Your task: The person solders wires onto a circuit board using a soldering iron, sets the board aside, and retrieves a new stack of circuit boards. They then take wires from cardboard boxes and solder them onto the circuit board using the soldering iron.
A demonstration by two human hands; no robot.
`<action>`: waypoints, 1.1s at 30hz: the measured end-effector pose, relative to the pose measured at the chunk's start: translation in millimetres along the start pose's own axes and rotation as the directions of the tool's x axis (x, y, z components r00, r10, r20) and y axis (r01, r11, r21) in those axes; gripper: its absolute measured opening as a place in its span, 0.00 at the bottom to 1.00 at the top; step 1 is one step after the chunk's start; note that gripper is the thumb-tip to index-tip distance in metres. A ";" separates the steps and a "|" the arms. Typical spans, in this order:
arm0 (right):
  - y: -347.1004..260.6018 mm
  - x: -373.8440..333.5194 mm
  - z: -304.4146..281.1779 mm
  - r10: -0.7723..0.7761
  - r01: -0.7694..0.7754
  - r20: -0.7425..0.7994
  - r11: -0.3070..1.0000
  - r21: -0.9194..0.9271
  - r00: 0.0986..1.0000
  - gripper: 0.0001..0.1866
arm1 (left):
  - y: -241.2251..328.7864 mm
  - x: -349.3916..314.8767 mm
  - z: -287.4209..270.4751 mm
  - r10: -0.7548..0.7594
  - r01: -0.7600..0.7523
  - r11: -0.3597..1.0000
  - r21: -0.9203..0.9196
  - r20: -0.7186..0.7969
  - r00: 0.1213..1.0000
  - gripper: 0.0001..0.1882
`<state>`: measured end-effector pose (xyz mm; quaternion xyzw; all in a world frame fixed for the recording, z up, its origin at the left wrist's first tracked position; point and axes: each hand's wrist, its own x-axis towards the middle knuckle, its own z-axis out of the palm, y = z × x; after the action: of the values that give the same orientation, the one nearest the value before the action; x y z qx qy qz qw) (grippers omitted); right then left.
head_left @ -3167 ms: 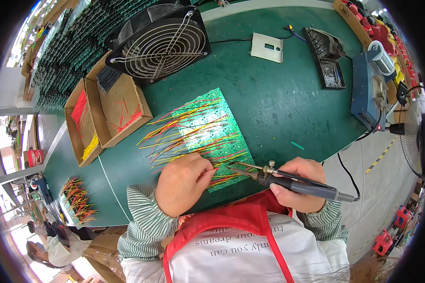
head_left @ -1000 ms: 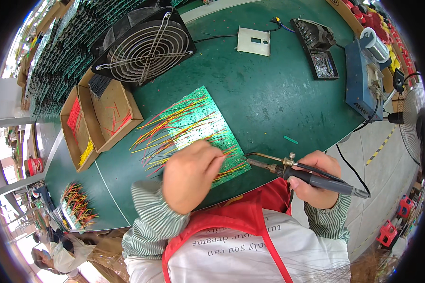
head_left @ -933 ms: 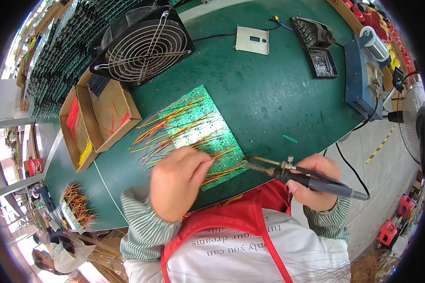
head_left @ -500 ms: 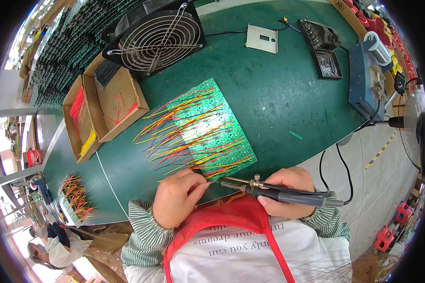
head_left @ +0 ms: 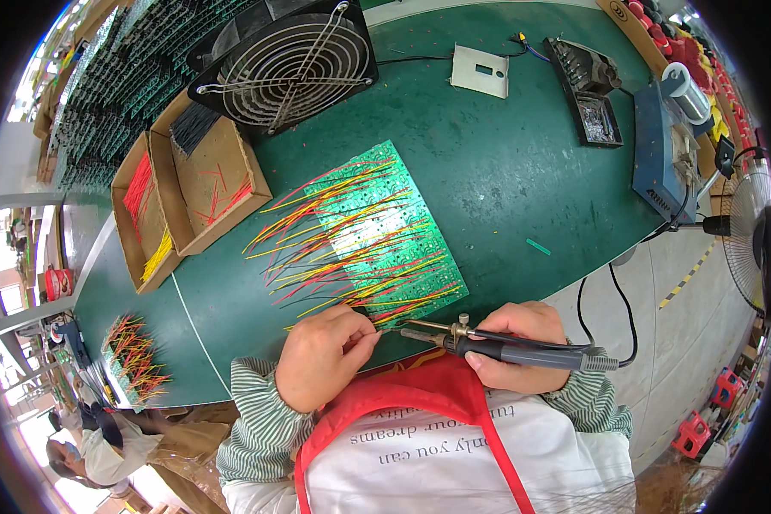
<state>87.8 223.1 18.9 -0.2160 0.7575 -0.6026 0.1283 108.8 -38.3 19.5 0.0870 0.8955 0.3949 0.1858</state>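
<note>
**Two hands at the near board edge, iron meeting wire**

Both hands sit close to my chest, low over the counter [head_left: 522, 171]. My right hand [head_left: 522, 343] is closed in a full fist round the soldering iron [head_left: 505, 347], held flat and pointing left so the tip reaches the near edge of the board without my arm crossing the wires. My left hand [head_left: 321, 355] is curled, fingertips pinched together right at the iron's tip; it looks like a thin wire end or solder is held there, too small to be sure. That pinch probably steadies the piece against the joint.

Just beyond lies the green circuit board [head_left: 385, 236], turned at an angle so its near corner comes to the hands. Red and yellow wires [head_left: 317, 240] fan off its left side, kept clear of the iron.

Farther left, two open cardboard boxes [head_left: 188, 197] hold sorted wire, within the left hand's reach. A wire-guarded fan [head_left: 291, 64] stands behind them, likely for fumes. Far right, the blue soldering station [head_left: 660, 154] and a black tray [head_left: 591, 94] sit on the iron's side, with the cable running off that edge. Another bundle of wired boards [head_left: 133, 360] lies at the far left end.
</note>
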 end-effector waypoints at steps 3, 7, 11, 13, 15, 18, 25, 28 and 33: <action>-1.1 -0.1 -2.7 -0.018 0.018 0.000 1.000 0.000 1.000 0.09 | 0.2 -0.1 -0.6 -0.001 0.001 1.000 0.010 0.006 1.000 0.04; -4.5 -0.3 -6.6 -0.049 0.049 -0.022 0.999 -0.003 0.999 0.09 | 4.1 -3.4 -3.3 -0.025 0.025 1.000 0.008 -0.004 1.000 0.04; -3.8 -6.0 -11.2 -0.057 0.056 -0.052 0.998 -0.016 0.997 0.09 | 21.9 -15.2 -23.8 0.048 -0.014 0.970 0.242 -0.137 0.989 0.03; -2.5 -8.4 -13.5 -0.054 0.053 -0.054 0.998 -0.016 0.997 0.09 | 40.0 -18.3 -35.1 0.036 0.057 0.928 0.367 -0.240 0.970 0.03; 0.9 -11.2 -14.7 -0.049 0.048 -0.064 0.999 -0.017 0.997 0.09 | 34.2 -10.8 -22.5 0.097 -0.027 0.943 0.332 -0.197 0.976 0.04; -2.5 -9.6 -13.8 -0.073 0.070 -0.066 0.996 -0.054 0.995 0.10 | 27.9 -2.4 -5.2 0.158 -0.126 0.964 0.236 -0.125 0.980 0.05; 1.1 -8.1 -11.5 -0.046 0.043 -0.069 0.998 -0.043 0.997 0.10 | 13.6 11.1 12.3 0.119 -0.113 0.991 0.067 -0.096 0.988 0.04; 2.5 -7.2 -10.2 -0.045 0.043 -0.060 0.999 -0.031 0.997 0.10 | 14.2 11.7 12.4 0.113 -0.106 0.992 0.073 -0.090 0.990 0.04; 1.5 -4.8 -10.3 -0.036 0.035 -0.035 0.999 -0.030 0.999 0.10 | 14.8 11.5 15.9 0.109 -0.096 0.989 0.116 -0.108 0.988 0.04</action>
<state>87.0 234.5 19.5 -0.2203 0.7644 -0.5975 0.1009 104.8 -14.2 17.5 0.1203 0.9194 0.3583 0.1085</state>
